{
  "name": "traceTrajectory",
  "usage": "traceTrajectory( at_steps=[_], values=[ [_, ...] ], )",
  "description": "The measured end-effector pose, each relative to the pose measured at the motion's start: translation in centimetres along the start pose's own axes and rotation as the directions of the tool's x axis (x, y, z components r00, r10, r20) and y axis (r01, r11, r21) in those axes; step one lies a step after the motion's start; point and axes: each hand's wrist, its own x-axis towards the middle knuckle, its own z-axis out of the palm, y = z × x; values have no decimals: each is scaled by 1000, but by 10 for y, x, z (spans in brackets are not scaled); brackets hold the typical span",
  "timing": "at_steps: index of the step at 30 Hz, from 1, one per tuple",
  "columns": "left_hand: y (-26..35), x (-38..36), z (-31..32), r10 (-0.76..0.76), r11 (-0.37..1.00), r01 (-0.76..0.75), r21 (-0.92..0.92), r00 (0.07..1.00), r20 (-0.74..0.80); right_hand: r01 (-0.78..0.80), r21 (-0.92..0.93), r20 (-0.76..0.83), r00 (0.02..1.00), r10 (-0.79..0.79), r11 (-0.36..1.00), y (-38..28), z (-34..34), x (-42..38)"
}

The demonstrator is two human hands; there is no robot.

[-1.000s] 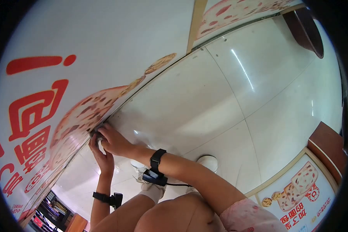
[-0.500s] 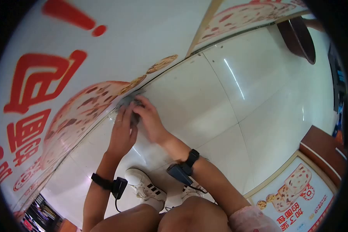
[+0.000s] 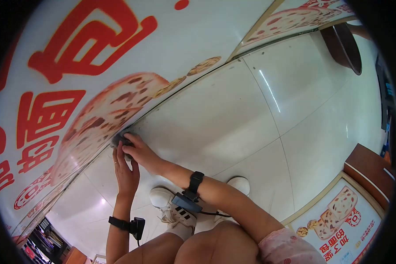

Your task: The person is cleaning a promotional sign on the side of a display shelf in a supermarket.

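Note:
A dark grey crumpled cloth or pad [image 3: 122, 140] is pressed at the seam where the printed panel [image 3: 163, 48] meets the tiled floor [image 3: 220, 114]. My right hand [image 3: 138, 152] grips it from the right with bent fingers. Beside it, my left hand [image 3: 126, 171] lays its fingertips against the cloth's lower side, a ring on one finger. The two hands touch or nearly touch. Dark grime runs along the panel's bottom edge. Black straps with small devices sit on both wrists.
My shoes [image 3: 174, 207] and knees are below the hands. A dark brown bin [image 3: 341, 47] stands at the upper right. At the lower right are a brown box-like unit [image 3: 369, 171] and another printed panel [image 3: 339, 220]. Shelving with items [image 3: 46, 240] shows at the lower left.
Both hands and the cloth have moved down and left along the panel's base. The view has shifted, with more of the panel's lettering in sight.

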Motion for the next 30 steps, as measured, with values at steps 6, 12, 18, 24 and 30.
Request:
traceTrajectory(
  at_steps=[6, 12, 18, 24, 30],
  values=[
    [33, 21, 13, 182, 983, -185, 9, 974, 137, 53, 273, -143, 990, -14, 960, -32, -34, -17],
    [44, 30, 21, 175, 985, -174, -23, 965, 194, 45, 199, -156, 988, -14, 979, -45, -46, -20],
    [18, 3, 14, 21, 1000, -21, 0, 991, 134, 61, 15, -1, 998, -61, 998, -18, -21, -10],
    [3, -17, 10, -86, 989, 84, -124, 996, -10, -6, -249, 64, 998, 23, 969, 5, 0, 6],
    [-27, -34, 10, -102, 995, 102, -5, 985, -142, 30, -453, 111, 994, 23, 891, 40, 25, 31]
  ],
)
